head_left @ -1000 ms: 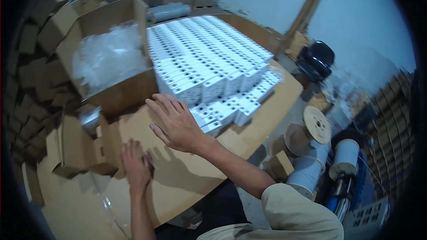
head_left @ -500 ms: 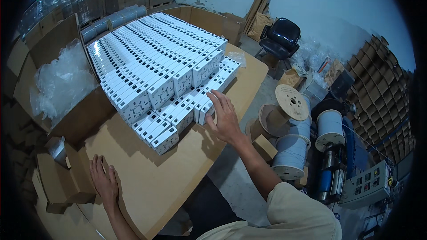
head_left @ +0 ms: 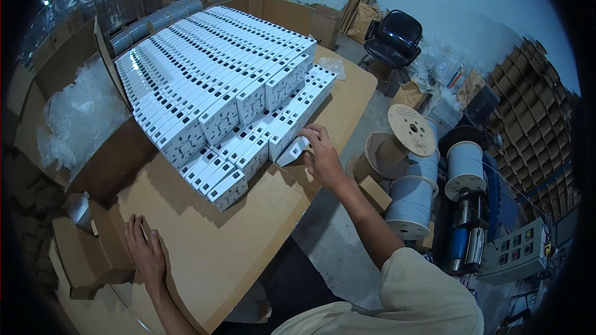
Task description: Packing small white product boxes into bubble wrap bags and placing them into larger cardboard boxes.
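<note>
Many flat white boxes (head_left: 211, 74) with small dark square cutouts stand on edge in tight rows, stacked in two layers on the cardboard-brown table. At the right front of the lower layer, one white box (head_left: 292, 151) leans away from its row. My right hand (head_left: 323, 158) has its fingers over the top and outer side of that box, which they partly hide. My left hand (head_left: 146, 249) lies flat on the table, fingers stretched out, beside a small open cardboard box (head_left: 93, 254). It holds nothing.
At left stands a large open carton (head_left: 105, 155) with clear plastic bags (head_left: 84, 118) inside. Beyond the table's right edge are a black chair (head_left: 392, 40), wooden cable spools (head_left: 413, 129), and a grey control box (head_left: 512, 254). Cardboard dividers (head_left: 528, 105) lean at the far right.
My right hand has moved slightly right and closed on the end white box, which has tipped outward from the row. My left hand stays in place. The view has shifted a little.
</note>
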Demonstrator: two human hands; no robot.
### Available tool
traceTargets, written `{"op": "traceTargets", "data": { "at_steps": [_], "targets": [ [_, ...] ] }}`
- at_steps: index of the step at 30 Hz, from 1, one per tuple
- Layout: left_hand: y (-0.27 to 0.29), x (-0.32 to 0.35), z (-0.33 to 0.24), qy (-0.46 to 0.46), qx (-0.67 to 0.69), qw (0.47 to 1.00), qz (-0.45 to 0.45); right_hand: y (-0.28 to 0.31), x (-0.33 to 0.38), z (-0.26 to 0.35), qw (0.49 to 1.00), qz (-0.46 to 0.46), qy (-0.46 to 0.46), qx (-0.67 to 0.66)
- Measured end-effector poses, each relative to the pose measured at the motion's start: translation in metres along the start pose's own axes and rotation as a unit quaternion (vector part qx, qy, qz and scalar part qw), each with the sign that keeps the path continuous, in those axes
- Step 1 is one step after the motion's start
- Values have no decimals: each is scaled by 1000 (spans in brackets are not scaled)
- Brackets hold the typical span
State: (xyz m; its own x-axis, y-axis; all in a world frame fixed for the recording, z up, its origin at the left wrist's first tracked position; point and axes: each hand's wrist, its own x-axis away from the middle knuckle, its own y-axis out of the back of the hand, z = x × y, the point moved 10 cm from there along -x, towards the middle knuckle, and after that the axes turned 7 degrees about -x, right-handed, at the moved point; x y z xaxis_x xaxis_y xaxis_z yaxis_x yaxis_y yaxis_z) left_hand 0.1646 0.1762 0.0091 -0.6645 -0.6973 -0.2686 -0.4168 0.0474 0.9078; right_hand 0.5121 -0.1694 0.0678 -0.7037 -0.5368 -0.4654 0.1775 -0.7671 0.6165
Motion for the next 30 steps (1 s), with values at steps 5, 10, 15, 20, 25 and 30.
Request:
{"op": "traceTargets", "data": {
  "at_steps": [5,10,15,20,25,30],
  "targets": [
    [1,0,-2,-10,3,1000,-8,-1,8,-5,999,31,20,30],
    [3,1,-4,1,11,1000,-10,3,13,20,997,55,45,43],
    [10,4,-3,8,38,999,-18,-15,23,73,989,143,20,-27],
    [18,3,-6,-19,76,996,-50,-61,38,138,960,268,34,-69],
    [17,0,-4,-21,104,991,-75,-114,49,190,944,303,93,-95],
    [34,5,14,34,173,981,-79,-172,56,249,921,328,126,-170]
  ]
}}
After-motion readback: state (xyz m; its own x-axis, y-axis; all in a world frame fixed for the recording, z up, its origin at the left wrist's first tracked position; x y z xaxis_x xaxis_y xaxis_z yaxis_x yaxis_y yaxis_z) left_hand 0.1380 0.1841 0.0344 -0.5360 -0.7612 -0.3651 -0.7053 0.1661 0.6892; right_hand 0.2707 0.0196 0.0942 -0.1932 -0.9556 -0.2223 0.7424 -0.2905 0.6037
